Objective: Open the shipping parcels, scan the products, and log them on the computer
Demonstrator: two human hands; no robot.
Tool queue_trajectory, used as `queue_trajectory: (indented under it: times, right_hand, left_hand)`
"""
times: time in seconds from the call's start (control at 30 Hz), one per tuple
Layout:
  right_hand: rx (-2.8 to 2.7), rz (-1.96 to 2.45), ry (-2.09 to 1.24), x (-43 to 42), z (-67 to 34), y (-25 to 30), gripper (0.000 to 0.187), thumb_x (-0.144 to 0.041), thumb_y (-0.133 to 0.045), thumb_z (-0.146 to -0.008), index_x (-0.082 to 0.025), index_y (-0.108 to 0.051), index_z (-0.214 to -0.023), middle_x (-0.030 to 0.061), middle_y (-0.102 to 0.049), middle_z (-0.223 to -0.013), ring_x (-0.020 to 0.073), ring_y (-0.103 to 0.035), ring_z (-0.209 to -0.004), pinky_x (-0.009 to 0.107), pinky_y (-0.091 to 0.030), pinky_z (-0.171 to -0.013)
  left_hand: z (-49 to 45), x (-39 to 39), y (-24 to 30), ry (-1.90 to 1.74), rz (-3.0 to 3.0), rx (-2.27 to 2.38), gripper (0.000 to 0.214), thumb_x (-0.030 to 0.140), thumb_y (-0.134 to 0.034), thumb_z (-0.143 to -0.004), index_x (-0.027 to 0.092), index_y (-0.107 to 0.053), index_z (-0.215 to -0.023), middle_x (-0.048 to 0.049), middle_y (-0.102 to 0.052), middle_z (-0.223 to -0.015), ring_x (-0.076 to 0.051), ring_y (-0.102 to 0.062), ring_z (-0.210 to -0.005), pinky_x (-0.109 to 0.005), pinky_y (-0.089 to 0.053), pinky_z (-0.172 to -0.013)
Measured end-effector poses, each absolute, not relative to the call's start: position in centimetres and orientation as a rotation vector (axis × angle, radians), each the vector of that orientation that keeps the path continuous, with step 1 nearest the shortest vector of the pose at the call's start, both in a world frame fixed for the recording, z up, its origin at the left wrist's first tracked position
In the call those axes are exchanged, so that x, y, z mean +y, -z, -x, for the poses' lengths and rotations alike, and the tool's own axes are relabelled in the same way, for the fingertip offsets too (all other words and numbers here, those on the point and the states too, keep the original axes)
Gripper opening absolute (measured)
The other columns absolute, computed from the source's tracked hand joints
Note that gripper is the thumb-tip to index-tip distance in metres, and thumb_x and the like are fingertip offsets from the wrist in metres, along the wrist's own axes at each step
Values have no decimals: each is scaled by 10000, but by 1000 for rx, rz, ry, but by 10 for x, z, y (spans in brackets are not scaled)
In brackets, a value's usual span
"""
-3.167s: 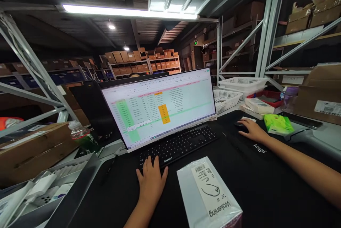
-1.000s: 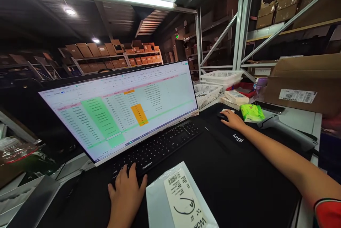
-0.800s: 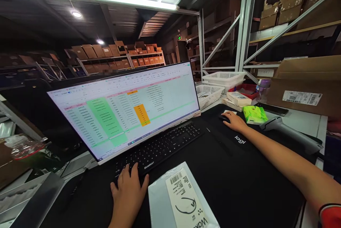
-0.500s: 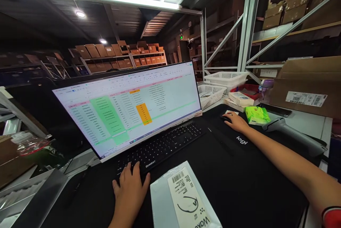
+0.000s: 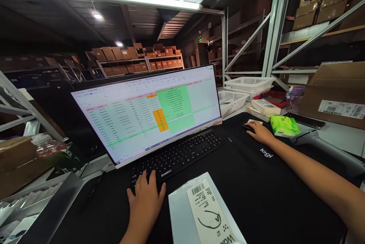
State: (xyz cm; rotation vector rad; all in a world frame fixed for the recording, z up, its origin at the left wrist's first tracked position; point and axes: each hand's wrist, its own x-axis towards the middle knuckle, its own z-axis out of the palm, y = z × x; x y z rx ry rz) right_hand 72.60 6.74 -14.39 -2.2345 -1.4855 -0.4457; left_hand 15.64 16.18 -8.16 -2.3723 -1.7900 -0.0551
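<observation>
My left hand (image 5: pixel 146 198) lies with its fingers spread on the left end of a black keyboard (image 5: pixel 182 156). Over on the right, my right hand (image 5: pixel 259 131) is curled over a dark computer mouse (image 5: pixel 245 126), of which only a small part shows. Behind the keyboard stands a tilted-looking monitor (image 5: pixel 137 122) with a spreadsheet; one wide column is green and some cells are orange. A pale flat box (image 5: pixel 182 213) with a barcode label and a pen-drawn mark sits just right of my left hand, on the black desk mat (image 5: pixel 256 190).
Beyond my right hand are a green tissue pack (image 5: pixel 284 125), a grey barcode scanner (image 5: pixel 327 149), white baskets (image 5: pixel 232 101) and a cardboard carton (image 5: pixel 336 92). At left stand a clear bottle (image 5: pixel 54 152) and a grey tray (image 5: pixel 48 206) of small packets. Racks with boxes fill the background.
On the screen the green column highlight has jumped from the left part of the sheet to the right part. The view has shifted slightly left; both hands stay at the keyboard and mouse.
</observation>
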Motion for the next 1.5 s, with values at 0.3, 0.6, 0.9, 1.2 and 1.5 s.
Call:
queue_trajectory:
  times: [0.3, 0.6, 0.9, 1.2, 1.5]
  right_hand:
    - [-1550, 2171, 411, 64, -721, 139, 416, -441, -549, -949, -294, -674, -1317, 107, -584, -1355, 291, -654, -1174, 428, -565, -982]
    - [-1574, 2161, 402, 65, -725, 140, 434, -451, -531, -948, -259, -687, -1305, 129, -584, -1350, 310, -650, -1181, 455, -565, -985]
    - [-1551, 2152, 416, 66, -727, 143, 447, -466, -546, -934, -276, -676, -1317, 124, -601, -1333, 305, -661, -1150, 439, -573, -971]
    - [-1545, 2155, 400, 66, -727, 143, 484, -465, -554, -926, -251, -641, -1351, 135, -594, -1328, 308, -656, -1149, 442, -566, -973]
    - [-1497, 2206, 436, 66, -722, 140, 460, -410, -571, -928, -265, -627, -1360, 126, -596, -1321, 291, -665, -1124, 433, -558, -978]
  left_hand:
    - [-159, 160, 82, -71, 2351, -1777, 593, 372, -278, -1044, 152, -352, -1590, -222, -323, -1658, -360, -308, -1534, -671, -336, -1161]
    - [-162, 148, 71, -168, 2307, -1732, 593, 335, -265, -1050, 115, -319, -1598, -243, -315, -1656, -366, -317, -1530, -636, -345, -1168]
    - [-162, 147, 73, -141, 2286, -1696, 583, 323, -274, -1047, 115, -356, -1585, -247, -345, -1640, -361, -349, -1517, -619, -369, -1160]
    - [-162, 149, 74, -140, 2295, -1691, 584, 324, -271, -1047, 111, -360, -1583, -239, -350, -1640, -366, -352, -1512, -623, -378, -1152]
    - [-160, 152, 76, -110, 2332, -1706, 600, 354, -230, -1051, 119, -349, -1590, -226, -357, -1641, -359, -333, -1521, -628, -372, -1150]
